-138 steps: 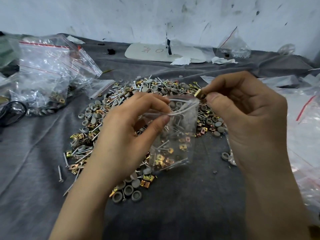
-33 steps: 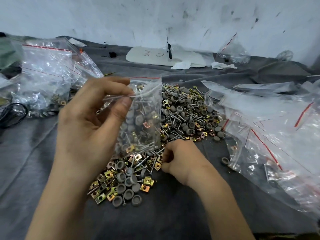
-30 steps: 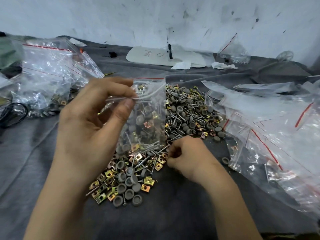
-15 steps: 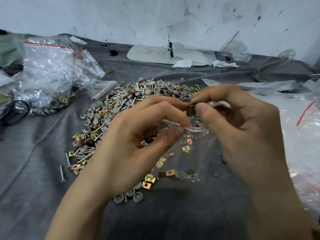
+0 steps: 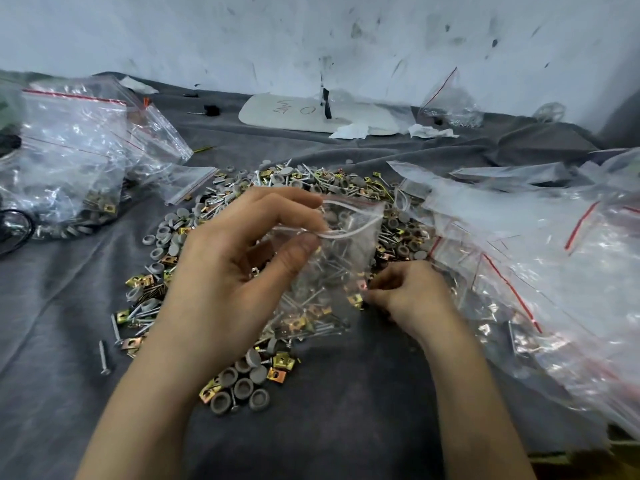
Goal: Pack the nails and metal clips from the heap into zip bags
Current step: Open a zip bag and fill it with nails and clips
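Whereas 0.5 s ago both hands met at the bag mouth, the right feeding a piece in, they now sit apart. Noted: the left hand [image 5: 228,271] holds much the same raised station over the heap [image 5: 298,181], thumb and forefinger clamped on one lip of the zip bag [image 5: 343,258]. The right hand [image 5: 405,289] has dropped to the heap's near right edge, knuckles up, fingers curled under; whether they pinch anything, cannot tell. The zip bag hangs from that left pinch, mouth gaping, lower end down against the heap; nails [image 5: 311,296] and a few gold clips [image 5: 356,300] lie in its lower part.

Room: white wall [image 5: 207,36] across the rear, scuffed, speckled with dark marks. Surface: creased grey cloth [image 5: 346,427] under everything. Right: slack pile of empty bags [image 5: 536,244] with red strips, overlapping the heap's edge. Left: filled bags [image 5: 69,161] stacked together, hardware showing through. Centre: the heap itself, nails, gold clips and grey caps [image 5: 242,386] mixed, a cluster of the caps hollow side up at its near edge. Rear: flat white board [image 5: 304,110] with handwriting, crumpled paper [image 5: 349,130] touching its near edge. Far left, apart from the rest: one loose nail [image 5: 103,358].
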`<move>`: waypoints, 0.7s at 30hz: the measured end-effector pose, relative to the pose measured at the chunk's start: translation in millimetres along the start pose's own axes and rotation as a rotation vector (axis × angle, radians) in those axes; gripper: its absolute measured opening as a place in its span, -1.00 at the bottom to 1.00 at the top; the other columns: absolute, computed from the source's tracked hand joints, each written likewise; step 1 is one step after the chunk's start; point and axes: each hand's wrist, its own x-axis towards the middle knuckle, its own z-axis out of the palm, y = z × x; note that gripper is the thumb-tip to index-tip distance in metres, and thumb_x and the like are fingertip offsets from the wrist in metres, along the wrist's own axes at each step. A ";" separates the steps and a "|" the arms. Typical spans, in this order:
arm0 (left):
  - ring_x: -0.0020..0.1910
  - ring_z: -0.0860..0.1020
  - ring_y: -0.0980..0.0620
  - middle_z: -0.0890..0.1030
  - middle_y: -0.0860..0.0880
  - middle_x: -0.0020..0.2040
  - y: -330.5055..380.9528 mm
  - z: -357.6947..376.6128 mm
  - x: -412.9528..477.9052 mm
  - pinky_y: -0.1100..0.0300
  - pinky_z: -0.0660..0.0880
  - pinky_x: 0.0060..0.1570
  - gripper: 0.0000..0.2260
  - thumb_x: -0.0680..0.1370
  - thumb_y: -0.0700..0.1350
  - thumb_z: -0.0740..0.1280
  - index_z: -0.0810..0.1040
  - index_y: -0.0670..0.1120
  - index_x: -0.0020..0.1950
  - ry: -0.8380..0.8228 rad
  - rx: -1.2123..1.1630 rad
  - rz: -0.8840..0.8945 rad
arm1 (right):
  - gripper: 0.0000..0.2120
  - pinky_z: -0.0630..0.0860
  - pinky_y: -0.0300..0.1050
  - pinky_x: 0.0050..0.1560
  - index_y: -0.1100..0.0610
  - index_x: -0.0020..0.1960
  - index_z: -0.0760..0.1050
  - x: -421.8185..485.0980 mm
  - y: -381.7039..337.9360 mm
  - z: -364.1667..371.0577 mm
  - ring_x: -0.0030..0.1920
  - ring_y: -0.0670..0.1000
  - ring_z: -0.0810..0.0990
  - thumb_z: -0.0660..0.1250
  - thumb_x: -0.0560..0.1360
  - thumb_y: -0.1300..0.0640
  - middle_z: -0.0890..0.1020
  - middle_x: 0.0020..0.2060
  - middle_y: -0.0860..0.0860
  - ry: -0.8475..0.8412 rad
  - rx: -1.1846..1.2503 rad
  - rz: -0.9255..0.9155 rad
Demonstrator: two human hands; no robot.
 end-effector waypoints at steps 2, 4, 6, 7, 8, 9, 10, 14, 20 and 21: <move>0.16 0.58 0.04 0.60 0.05 0.13 -1.7 0.0 0.1 0.21 0.55 0.05 -0.92 0.51 -0.05 0.28 0.58 0.06 -0.09 0.011 0.017 0.001 | -0.81 0.41 -0.22 -0.33 0.03 -0.32 0.54 0.9 0.1 0.4 -0.28 -0.02 0.55 0.53 0.37 0.17 0.59 -0.35 -0.03 -0.011 -0.067 -0.011; 0.17 0.58 0.06 0.60 0.07 0.13 -3.8 -0.2 0.0 0.16 0.56 0.04 -0.90 0.50 -0.04 0.28 0.59 0.05 -0.10 0.005 0.026 -0.009 | -0.80 0.33 -0.24 -0.38 0.02 -0.30 0.52 -0.5 0.0 0.2 -0.29 -0.09 0.53 0.52 0.37 0.15 0.58 -0.34 -0.08 -0.040 -0.106 -0.034; 0.17 0.57 0.06 0.60 0.11 0.13 -6.1 -1.0 -0.1 0.07 0.57 0.02 -0.89 0.50 -0.02 0.28 0.59 0.07 -0.06 -0.003 0.043 -0.018 | -0.80 0.34 -0.23 -0.36 0.02 -0.29 0.51 -2.2 -1.9 1.2 -0.28 -0.12 0.52 0.52 0.37 0.16 0.58 -0.33 -0.10 -0.072 -0.101 -0.061; 0.17 0.57 0.06 0.60 0.12 0.12 -7.0 -1.3 -0.1 0.04 0.57 0.01 -0.89 0.50 -0.01 0.28 0.59 0.08 -0.05 -0.006 0.050 -0.021 | -0.79 0.37 -0.23 -0.35 0.02 -0.29 0.50 -2.8 -2.8 1.8 -0.28 -0.11 0.52 0.52 0.37 0.18 0.58 -0.33 -0.11 -0.081 -0.089 -0.078; 0.17 0.57 0.05 0.60 0.11 0.12 -7.4 -1.4 -0.1 0.03 0.57 0.01 -0.89 0.49 -0.01 0.28 0.59 0.08 -0.06 -0.007 0.054 -0.021 | -0.78 0.40 -0.23 -0.32 0.03 -0.30 0.49 -2.7 -3.8 2.0 -0.28 -0.09 0.52 0.51 0.37 0.21 0.57 -0.34 -0.10 -0.090 -0.074 -0.099; 0.17 0.57 0.05 0.60 0.11 0.12 -7.6 -1.2 -0.1 0.05 0.57 0.01 -0.89 0.50 -0.02 0.28 0.60 0.07 -0.07 -0.008 0.054 -0.021 | -0.77 0.45 -0.21 -0.29 0.03 -0.30 0.48 -2.2 -4.1 2.3 -0.27 -0.06 0.53 0.51 0.36 0.24 0.57 -0.34 -0.08 -0.104 -0.057 -0.117; 0.17 0.57 0.05 0.60 0.11 0.12 -7.5 -0.8 0.0 0.08 0.57 0.00 -0.89 0.50 -0.02 0.29 0.61 0.06 -0.08 -0.012 0.050 -0.023 | -0.76 0.51 -0.17 -0.22 0.04 -0.30 0.48 -1.9 -4.6 2.4 -0.24 -0.02 0.55 0.50 0.36 0.27 0.59 -0.32 -0.05 -0.122 -0.041 -0.131; 0.15 0.59 0.03 0.60 0.10 0.12 -6.6 0.3 0.6 0.23 0.54 -0.02 -0.90 0.50 -0.02 0.29 0.59 0.09 -0.05 -0.046 0.022 -0.024 | -0.84 0.54 -0.03 -0.10 0.09 -0.23 0.53 -1.2 -5.6 1.7 -0.17 0.06 0.60 0.52 0.37 0.23 0.64 -0.23 0.03 -0.096 0.070 -0.122; 0.07 0.61 -0.05 0.60 0.10 0.14 -4.6 2.2 -1.8 -0.16 0.54 -0.04 -0.88 0.49 0.01 0.29 0.61 0.06 -0.07 -0.079 0.025 -0.046 | -0.85 0.45 -0.36 -0.30 0.01 -0.19 0.54 -30.5 -28.5 -30.1 -0.34 -0.19 0.54 0.43 0.43 0.24 0.62 -0.28 -0.10 0.347 0.544 -0.429; 0.07 0.60 -0.06 0.60 0.09 0.14 -3.5 3.6 -1.8 -0.17 0.53 -0.05 -0.87 0.49 0.01 0.30 0.62 0.04 -0.08 -0.091 0.023 -0.045 | -0.84 0.45 -0.35 -0.32 0.00 -0.19 0.55 -39.6 -34.5 -35.9 -0.35 -0.17 0.52 0.43 0.43 0.24 0.62 -0.30 -0.09 0.380 0.610 -0.525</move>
